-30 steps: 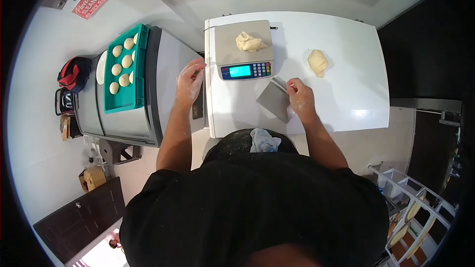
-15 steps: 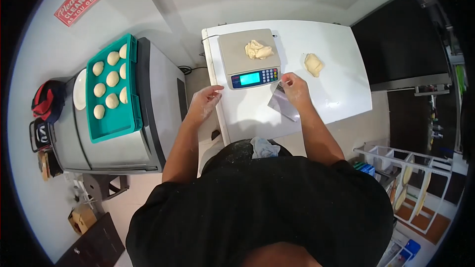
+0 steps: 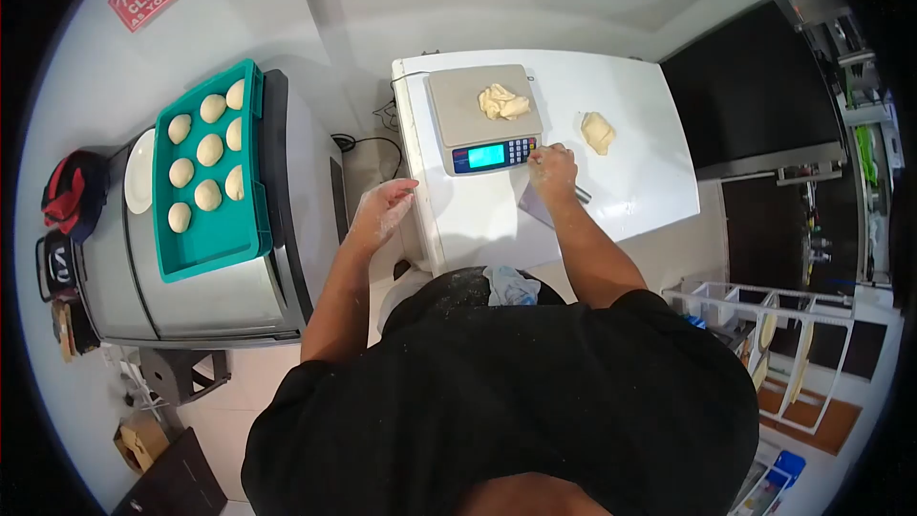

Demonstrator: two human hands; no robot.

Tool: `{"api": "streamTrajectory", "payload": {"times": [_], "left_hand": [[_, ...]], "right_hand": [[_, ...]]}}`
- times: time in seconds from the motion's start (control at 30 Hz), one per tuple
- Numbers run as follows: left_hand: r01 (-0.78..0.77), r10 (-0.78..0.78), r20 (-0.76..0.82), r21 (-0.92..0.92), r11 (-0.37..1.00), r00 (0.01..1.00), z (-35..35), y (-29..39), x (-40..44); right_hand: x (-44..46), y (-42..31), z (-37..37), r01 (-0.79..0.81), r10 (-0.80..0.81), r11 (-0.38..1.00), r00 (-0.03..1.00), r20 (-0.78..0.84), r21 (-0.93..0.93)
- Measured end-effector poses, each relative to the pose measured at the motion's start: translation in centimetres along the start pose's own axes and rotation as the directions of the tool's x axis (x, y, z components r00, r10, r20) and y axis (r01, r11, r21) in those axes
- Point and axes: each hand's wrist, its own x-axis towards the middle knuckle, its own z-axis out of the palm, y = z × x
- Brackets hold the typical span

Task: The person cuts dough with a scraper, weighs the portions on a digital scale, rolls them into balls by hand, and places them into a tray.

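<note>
On the white table point(image 3: 468, 229) stands a scale point(image 3: 438, 100) with a lit display; a rough dough piece point(image 3: 503, 102) rests on its plate. Another dough lump point(image 3: 598, 133) lies on the table to the right. My right hand point(image 3: 556, 172) is beside the keypad's right end, its fingertips pinched together; whatever may be between them is too small to make out. Under my right wrist lies a metal scraper point(image 3: 536, 204), partly hidden, its handle point(image 3: 583, 194) showing to the right. My left hand point(image 3: 382, 214) hovers by the table's left edge, fingers stretched out and empty.
At the left a green tray point(image 3: 212, 255) with several round dough balls sits on a grey-topped appliance point(image 3: 210, 311), beside a white plate point(image 3: 139, 172). A cable point(image 3: 368, 140) runs behind the table's left side. A white rack point(image 3: 764, 298) stands at the lower right.
The view has shifted. My right hand has moved from the scraper's handle toward the scale's keypad, and the scraper now lies under my wrist. My left hand stays near the table's left edge.
</note>
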Motion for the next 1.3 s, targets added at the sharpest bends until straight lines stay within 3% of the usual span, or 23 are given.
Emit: {"api": "streamTrajectory", "payload": {"times": [0.07,0.17,0.2,0.27,0.43,0.5,0.53,0.57,0.67,0.7,0.73,0.77,0.8,0.9,1.07,1.13,1.17,1.2,1.23,1.27,1.3], "left_hand": [[0.011,-0.011,-0.022,-0.012,1.0,1.0,-0.1,0.0,0.3],[-0.004,-0.006,-0.069,-0.133,0.991,0.998,0.5,-1.2,-0.2],[0.007,-0.019,-0.088,-0.134,0.991,0.996,1.2,-0.9,-0.8],[0.008,-0.033,-0.168,-0.145,0.989,0.985,2.5,1.1,-1.4],[0.078,-0.114,-0.308,-0.127,0.989,0.945,6.5,4.6,-3.3],[0.105,-0.143,-0.348,-0.126,0.986,0.927,7.3,5.8,-4.9],[0.119,-0.161,-0.359,-0.136,0.983,0.919,7.9,6.5,-5.7],[0.131,-0.177,-0.366,-0.148,0.98,0.914,8.7,7.0,-6.4],[0.171,-0.219,-0.41,-0.151,0.974,0.886,9.7,5.7,-8.5],[0.18,-0.229,-0.429,-0.152,0.972,0.874,9.8,5.2,-8.8],[0.177,-0.221,-0.431,-0.142,0.974,0.875,10.0,4.8,-8.7],[0.168,-0.221,-0.434,-0.158,0.973,0.874,10.2,4.4,-8.7],[0.159,-0.22,-0.434,-0.173,0.972,0.874,10.2,4.2,-8.7],[0.137,-0.187,-0.42,-0.146,0.98,0.888,9.1,5.9,-7.6],[0.088,-0.096,-0.367,-0.037,0.995,0.925,6.7,9.0,-4.8],[0.064,-0.064,-0.348,-0.01,0.998,0.935,5.9,9.6,-3.6],[0.077,-0.07,-0.315,0.012,0.997,0.947,5.7,9.8,-3.1],[0.089,-0.076,-0.283,0.032,0.996,0.956,5.5,10.0,-2.5],[0.101,-0.084,-0.252,0.053,0.993,0.964,5.5,10.1,-1.9],[0.1,-0.084,-0.244,0.052,0.994,0.966,5.5,10.1,-1.1],[0.094,-0.081,-0.205,0.054,0.994,0.975,5.5,10.0,-0.1]], "right_hand": [[1.9,-0.7,-0.4,0.007,-0.005,0.997,1.0,-0.029,0.076],[5.0,-1.2,-1.5,0.395,-0.318,0.888,0.897,-0.306,0.237],[6.1,-1.5,-1.5,0.408,-0.332,0.879,0.895,-0.297,0.248],[8.9,-2.4,-1.2,0.571,-0.505,0.767,0.818,-0.275,0.292],[12.4,-3.9,0.6,0.649,-0.561,0.653,0.76,-0.328,0.389],[14.0,-2.0,0.7,0.289,-0.238,0.709,0.957,-0.168,0.644],[14.1,-1.5,0.5,0.078,-0.07,0.684,0.997,-0.041,0.725],[14.0,-1.2,0.4,0.074,-0.077,0.677,0.997,-0.03,0.732],[13.9,-0.1,-1.3,-0.018,-0.212,0.728,0.945,0.25,0.686],[13.6,-0.2,-1.1,-0.015,-0.214,0.721,0.946,0.242,0.693],[13.0,-0.6,-0.6,0.39,-0.479,0.723,0.878,0.008,0.571],[12.7,-0.8,-0.3,0.722,-0.718,0.601,0.676,-0.163,0.343],[12.8,-1.0,-0.6,0.718,-0.711,0.605,0.681,-0.173,0.344],[14.6,-2.4,-1.5,0.767,-0.797,0.599,0.546,0.257,0.23],[17.2,-0.8,-0.8,0.681,-0.797,0.583,0.585,0.15,0.443],[16.6,0.0,-2.5,0.261,-0.55,0.718,0.781,0.297,0.645],[16.2,0.3,-3.2,0.024,-0.411,0.716,0.823,0.393,0.698],[15.8,0.5,-2.9,0.021,-0.404,0.72,0.826,0.393,0.694],[15.1,0.3,-2.3,0.293,-0.511,0.702,0.842,0.172,0.65],[14.3,0.0,-1.5,0.537,-0.615,0.65,0.787,-0.041,0.537],[13.7,-0.1,-0.8,0.735,-0.708,0.571,0.667,-0.232,0.366]]}}
